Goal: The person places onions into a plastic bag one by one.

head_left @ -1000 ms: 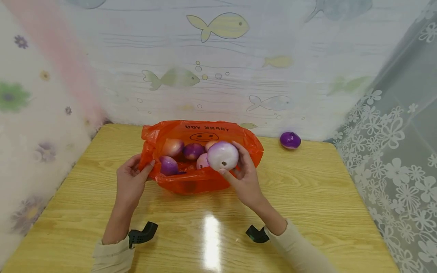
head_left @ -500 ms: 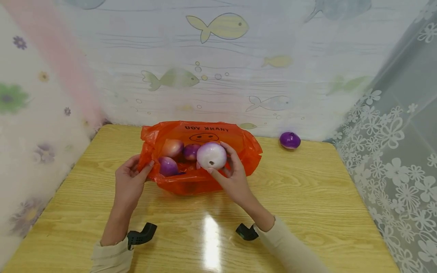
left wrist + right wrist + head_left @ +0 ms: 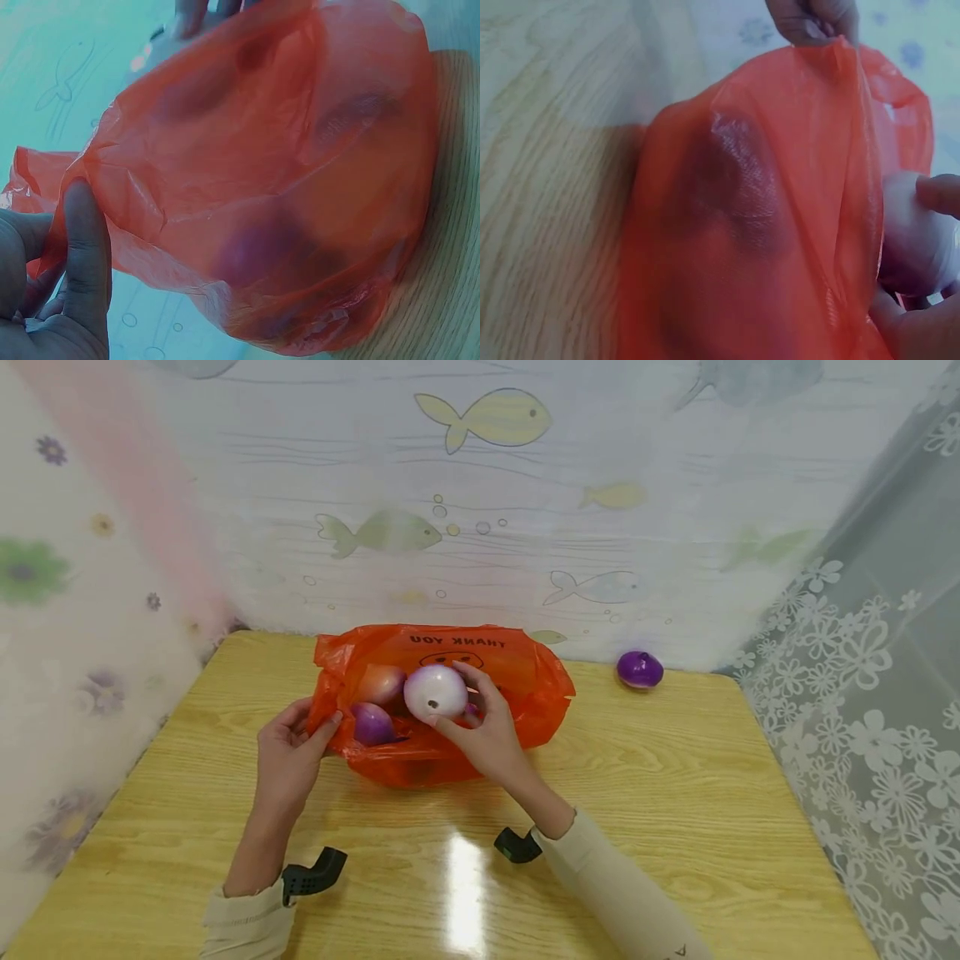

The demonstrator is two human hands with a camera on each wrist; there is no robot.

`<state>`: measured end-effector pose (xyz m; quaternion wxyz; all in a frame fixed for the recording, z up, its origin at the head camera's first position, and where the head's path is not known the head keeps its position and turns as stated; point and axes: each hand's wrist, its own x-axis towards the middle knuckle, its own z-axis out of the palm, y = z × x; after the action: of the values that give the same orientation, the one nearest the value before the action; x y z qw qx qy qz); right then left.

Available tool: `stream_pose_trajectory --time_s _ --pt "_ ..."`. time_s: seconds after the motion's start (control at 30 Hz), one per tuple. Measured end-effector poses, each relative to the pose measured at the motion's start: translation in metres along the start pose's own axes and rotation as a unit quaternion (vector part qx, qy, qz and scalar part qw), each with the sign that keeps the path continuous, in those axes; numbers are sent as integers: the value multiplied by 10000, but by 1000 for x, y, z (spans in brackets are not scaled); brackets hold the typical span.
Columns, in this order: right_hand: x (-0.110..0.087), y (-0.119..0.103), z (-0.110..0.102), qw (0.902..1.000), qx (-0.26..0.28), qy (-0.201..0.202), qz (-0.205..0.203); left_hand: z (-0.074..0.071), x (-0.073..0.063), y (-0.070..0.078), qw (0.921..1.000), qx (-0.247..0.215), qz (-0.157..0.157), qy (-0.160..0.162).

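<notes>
A thin red plastic bag, printed with "THANK YOU" and a smiley face, lies with its mouth facing up and toward me. Inside are several onions, among them a purple onion and an orange-tinted onion. My left hand pinches the bag's left edge between thumb and fingers, also plain in the left wrist view. My right hand grips a white-and-purple onion at the bag's mouth, above the others. In the right wrist view that onion shows beside the bag's rim. The held onion hides part of the contents.
One dark purple onion sits at the back right of the wooden table, close to the fish-patterned curtain. A flowered lace curtain hangs at the right. Black mounts are on both wrists.
My right hand has carried the white-and-purple onion leftward, from the bag's right part to over its middle. My left hand keeps its pinch on the bag's edge and has stayed in place.
</notes>
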<state>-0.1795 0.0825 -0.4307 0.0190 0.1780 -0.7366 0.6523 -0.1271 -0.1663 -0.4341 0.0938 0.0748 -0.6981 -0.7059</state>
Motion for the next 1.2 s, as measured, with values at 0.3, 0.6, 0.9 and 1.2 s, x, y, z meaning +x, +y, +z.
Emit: stream_pose_trajectory --time_s 0.3,0.6,0.9,1.2 --pt "22 5 15 9995 -319 79 0 1 0 -2 9999 -53 127 15" --pt "33 11 16 9968 -766 -236 34 2 2 -3 10000 10 49 29" --pt "39 13 17 9933 -1066 -449 52 2 1 -2 10000 47 54 3" --pt "40 13 18 9930 -1024 -540 233 1 1 -2 9999 86 110 -22"
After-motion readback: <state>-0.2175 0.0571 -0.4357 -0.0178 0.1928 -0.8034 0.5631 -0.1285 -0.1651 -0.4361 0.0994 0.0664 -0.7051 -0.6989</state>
